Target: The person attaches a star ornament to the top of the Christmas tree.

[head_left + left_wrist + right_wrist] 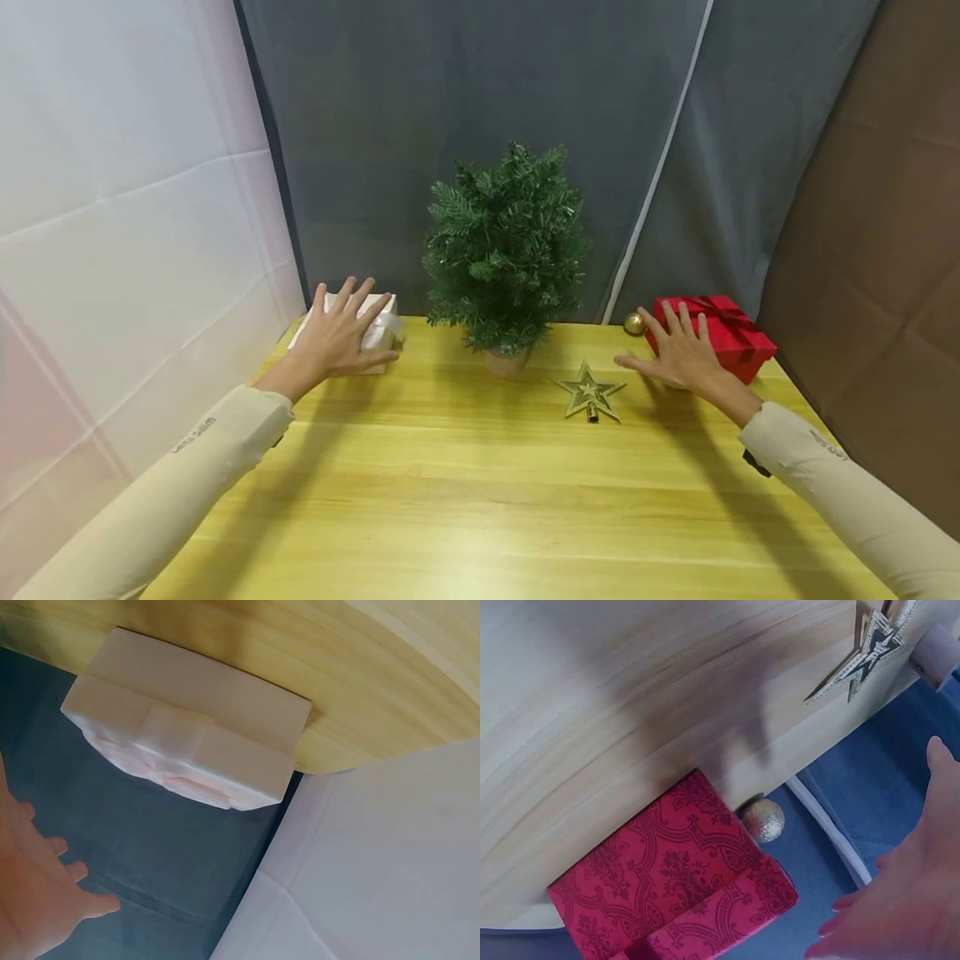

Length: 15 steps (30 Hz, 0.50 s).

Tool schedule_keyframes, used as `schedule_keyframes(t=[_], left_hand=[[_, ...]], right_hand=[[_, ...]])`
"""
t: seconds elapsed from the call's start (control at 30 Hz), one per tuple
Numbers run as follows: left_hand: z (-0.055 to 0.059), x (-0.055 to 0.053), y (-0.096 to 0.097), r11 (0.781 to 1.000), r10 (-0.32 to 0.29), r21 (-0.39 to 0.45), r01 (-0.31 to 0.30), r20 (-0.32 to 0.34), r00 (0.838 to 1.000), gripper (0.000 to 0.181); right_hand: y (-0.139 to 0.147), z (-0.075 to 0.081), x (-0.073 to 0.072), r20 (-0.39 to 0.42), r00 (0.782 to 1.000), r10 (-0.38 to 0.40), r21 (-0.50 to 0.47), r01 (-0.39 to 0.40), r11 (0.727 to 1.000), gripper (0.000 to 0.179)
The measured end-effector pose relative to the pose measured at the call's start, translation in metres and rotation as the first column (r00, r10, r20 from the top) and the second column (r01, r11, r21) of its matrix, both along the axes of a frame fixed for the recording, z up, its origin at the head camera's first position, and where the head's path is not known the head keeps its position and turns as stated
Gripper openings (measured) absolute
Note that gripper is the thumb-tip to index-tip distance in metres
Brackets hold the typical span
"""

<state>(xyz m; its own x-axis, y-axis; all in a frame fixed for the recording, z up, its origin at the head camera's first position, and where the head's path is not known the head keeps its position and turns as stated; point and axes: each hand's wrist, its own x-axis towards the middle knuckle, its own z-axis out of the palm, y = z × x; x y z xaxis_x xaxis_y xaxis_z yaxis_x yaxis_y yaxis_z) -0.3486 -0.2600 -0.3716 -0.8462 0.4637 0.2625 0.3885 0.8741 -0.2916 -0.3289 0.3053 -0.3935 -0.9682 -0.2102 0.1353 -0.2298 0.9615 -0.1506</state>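
Observation:
My left hand (339,333) is spread with straight fingers, held above a white gift box (382,332) with a pale ribbon bow. In the left wrist view the hand (34,877) is apart from the white box (202,697). On the other side my right hand (678,354) is spread too, in front of a red gift box (738,333) with a dark red ribbon. The right wrist view shows that hand (907,892) apart from the patterned red box (682,862). A gold ball ornament (633,323) lies beside the red box. Neither hand holds anything.
A small artificial Christmas tree (510,242) stands in a pot (507,361) at the back middle of the wooden table (480,492). Right of it lies a gold star topper (589,392). Grey cloth (360,125) hangs behind, white cloth (135,225) left, brown cloth (892,250) right.

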Motion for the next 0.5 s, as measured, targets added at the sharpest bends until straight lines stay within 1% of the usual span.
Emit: schedule_keyframes(t=[0.1,0.23,0.5], left_hand=[[0.003,0.000,0.000,1.000,0.006,-0.009,-0.006,-0.004,1.000,0.104],[0.008,0.002,0.001,0.999,0.004,-0.033,-0.005,-0.033,0.999,0.103],[0.026,0.005,0.003,0.999,-0.007,-0.043,0.005,-0.054,0.999,0.102]], right_hand=[[-0.001,0.000,0.000,0.004,1.000,0.002,0.018,-0.002,1.000,0.106],[0.000,-0.002,0.001,0.016,1.000,0.004,0.027,-0.004,1.000,0.107],[0.004,-0.005,0.005,0.021,1.000,0.008,0.017,-0.008,1.000,0.106]])
